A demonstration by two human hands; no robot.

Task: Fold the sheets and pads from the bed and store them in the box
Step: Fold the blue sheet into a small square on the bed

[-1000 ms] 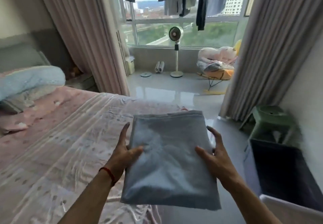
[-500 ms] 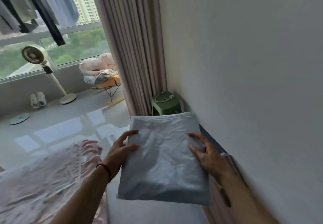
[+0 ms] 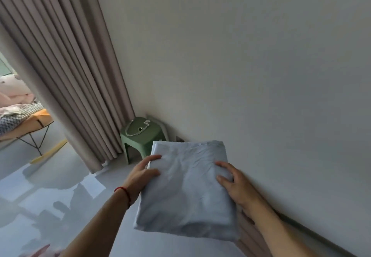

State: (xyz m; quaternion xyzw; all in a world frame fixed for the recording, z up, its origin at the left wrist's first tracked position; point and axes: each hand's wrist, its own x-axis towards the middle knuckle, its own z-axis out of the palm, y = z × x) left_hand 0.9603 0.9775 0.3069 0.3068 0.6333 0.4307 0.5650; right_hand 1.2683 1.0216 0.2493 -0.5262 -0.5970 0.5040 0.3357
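Pleated taupe curtain [image 3: 66, 72] hangs far left; a smooth green plastic stool [image 3: 140, 136] sits beside it. Left hand [image 3: 140, 174] and right hand [image 3: 236, 184] grip a soft, creased pale-blue folded sheet [image 3: 188, 188], fingers curled over its sides, held near the plain wall [image 3: 261, 56]. No writing visible.

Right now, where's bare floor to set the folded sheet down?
Bare glossy floor lies left of the folded sheet, between the curtain foot and the left hand. It is crowded along the wall: the green stool sits in the corner, and the right hand and sheet fill the strip beside the wall. Both hands grip the sheet.
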